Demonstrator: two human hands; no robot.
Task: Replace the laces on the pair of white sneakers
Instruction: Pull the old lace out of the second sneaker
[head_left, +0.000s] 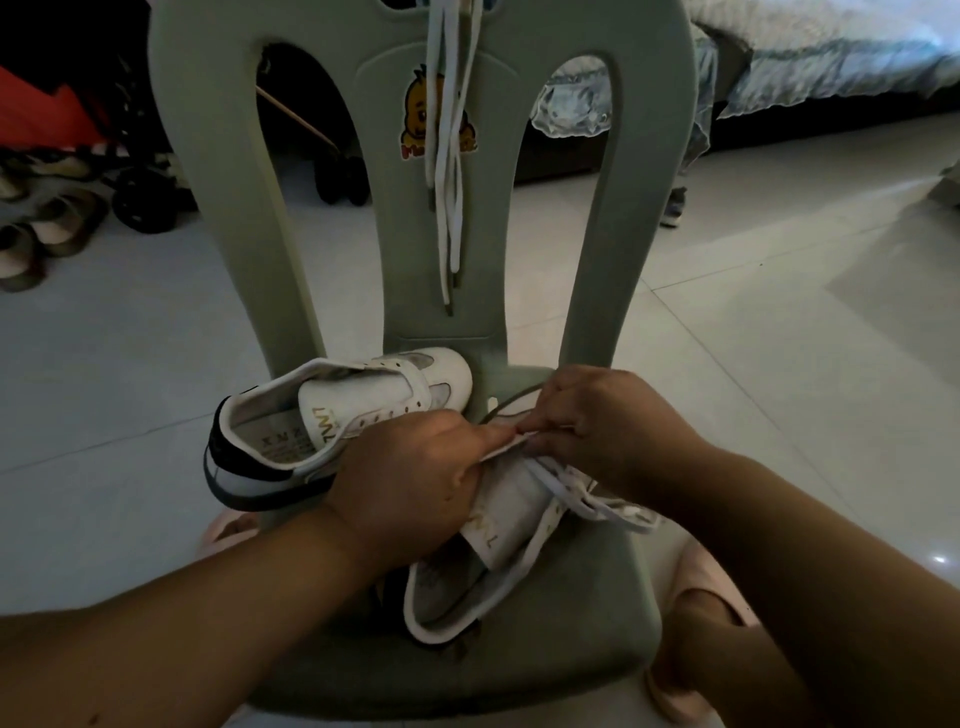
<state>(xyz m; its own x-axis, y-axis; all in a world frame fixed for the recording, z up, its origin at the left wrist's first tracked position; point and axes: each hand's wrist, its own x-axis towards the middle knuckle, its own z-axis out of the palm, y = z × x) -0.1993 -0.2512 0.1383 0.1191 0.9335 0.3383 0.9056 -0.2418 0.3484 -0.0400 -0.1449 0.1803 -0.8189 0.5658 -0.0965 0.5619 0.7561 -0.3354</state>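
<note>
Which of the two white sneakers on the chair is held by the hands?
The nearer sneaker: the left hand and right hand both grip it. The other sneaker lies farther back, to the left.

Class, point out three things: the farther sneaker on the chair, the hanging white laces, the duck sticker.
farther sneaker (374, 392): head view, on its tongue.
hanging white laces (455, 234): head view, mid-strand.
duck sticker (415, 111): head view, the duck's face.

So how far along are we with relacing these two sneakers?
Done: the far sneaker is stripped, eyelets bare. In hand: the left grip holds the near sneaker while the right grip pinches a lace strand at its eyelets. Left: the white laces hang unused on the chair back; the far sneaker needs lacing.
</note>
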